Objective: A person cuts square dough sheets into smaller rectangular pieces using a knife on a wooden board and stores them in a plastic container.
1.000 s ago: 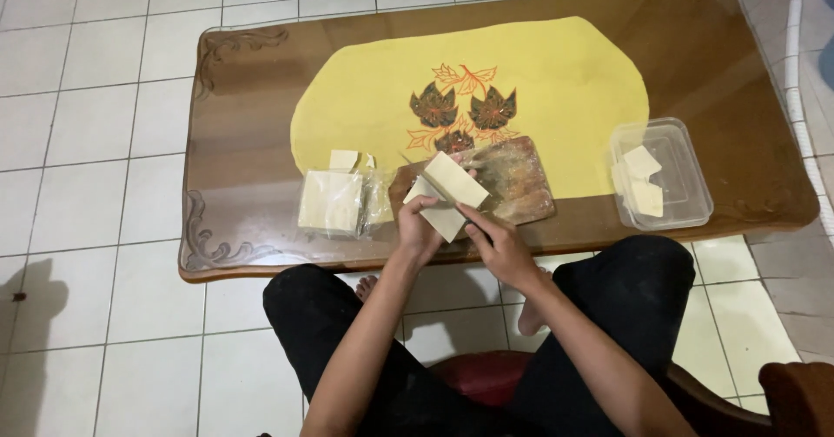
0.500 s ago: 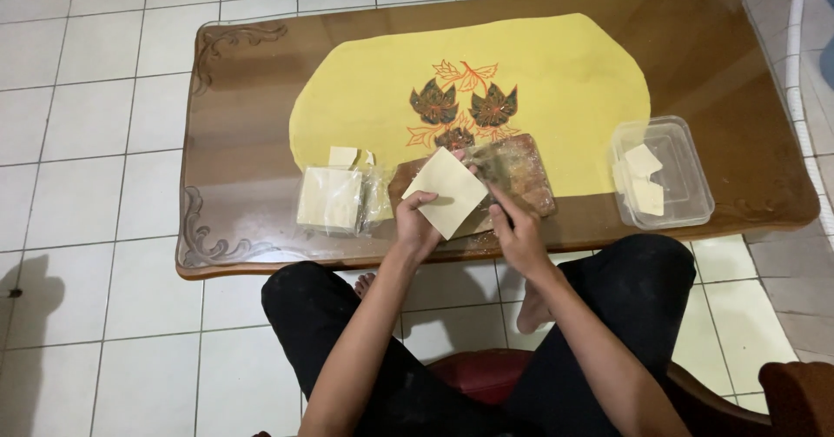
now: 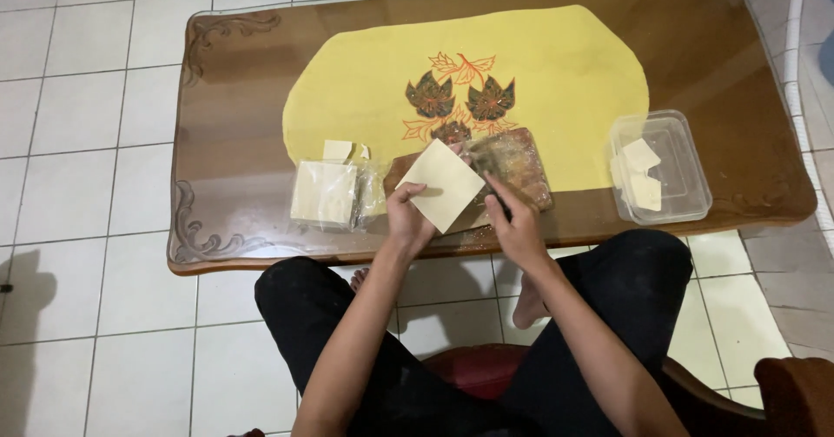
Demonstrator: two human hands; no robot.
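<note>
Roughly, by size, largest first:

Table: a brown wooden table [image 3: 712, 81] with carved corners filled the upper half of the view, on a white tiled floor [image 3: 78, 142].
Cloth: a yellow cloth [image 3: 365, 81] with a leaf pattern at its middle covered the table's centre.
Board: a brown board [image 3: 530, 172], dusted pale, lay at the table's 6 o'clock edge, just in front of the person.
Box: a clear plastic box [image 3: 686, 163] stood at 4 o'clock on the table, with two folded pale pieces [image 3: 641, 172] inside.
Stack: a stack of square sheets [image 3: 323, 192] in clear wrap sat at 7 o'clock, with a few loose scraps just beyond it.
Sheet: one pale square sheet [image 3: 440, 185] was held tilted, corner up, above the near end of the board.
Left hand: the left hand [image 3: 408, 220] pinched the sheet at its lower left edge, thumb on top.
Right hand: the right hand [image 3: 514, 228] was curled at the sheet's 4 o'clock side, fingers bunched; whether it held a small tool or only touched the board I could not tell.
Progress: judging by the box, only two pieces looked finished, the held sheet was not yet folded or filled, and most of the stack remained.
</note>
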